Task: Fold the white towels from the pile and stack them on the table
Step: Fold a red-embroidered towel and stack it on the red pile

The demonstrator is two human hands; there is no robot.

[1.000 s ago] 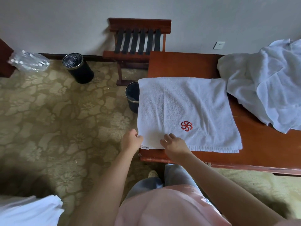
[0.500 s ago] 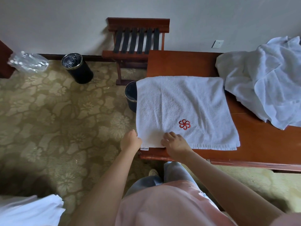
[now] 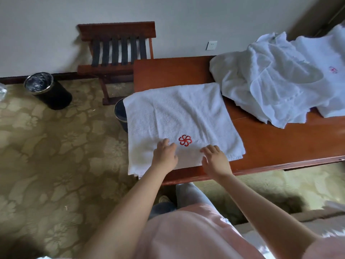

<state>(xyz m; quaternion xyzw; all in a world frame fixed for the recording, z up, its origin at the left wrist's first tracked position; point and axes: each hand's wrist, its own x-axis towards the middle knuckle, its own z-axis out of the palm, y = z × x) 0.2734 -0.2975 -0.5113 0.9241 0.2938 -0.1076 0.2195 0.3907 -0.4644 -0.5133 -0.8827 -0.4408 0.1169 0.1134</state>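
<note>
table [image 3: 270, 146]: a long slab of glossy reddish-brown wood with straight edges and a squared end, set against the wall.
folded towel [image 3: 179, 113]: a white terry rectangle with a looped, nubbly nap, laid flat on the left end of the table. Its left side overhangs the table end. Stacked hems are seen along the near edge.
emblem [image 3: 185, 140]: a red stitched pinwheel of curled petals, sewn near the towel's front edge, between the two hands.
left hand [image 3: 165, 156]: laid palm-down on the towel, just left of the emblem. The fingers are straight and slightly spread, and nothing is gripped.
right hand [image 3: 216, 160]: laid palm-down on the towel's near right part. The fingers are extended and a little apart, and nothing is held.
pile [image 3: 276, 77]: rumpled white towels, heaped in soft folds on the right of the table, apart from the folded towel.
luggage rack [image 3: 117, 51]: dark wood frame crossed by black webbing straps, stood by the wall.
bin [image 3: 49, 90]: a black cylinder with a metal rim, on the floor.
carpet [image 3: 46, 156]: olive pile with a pale floral pattern.
</note>
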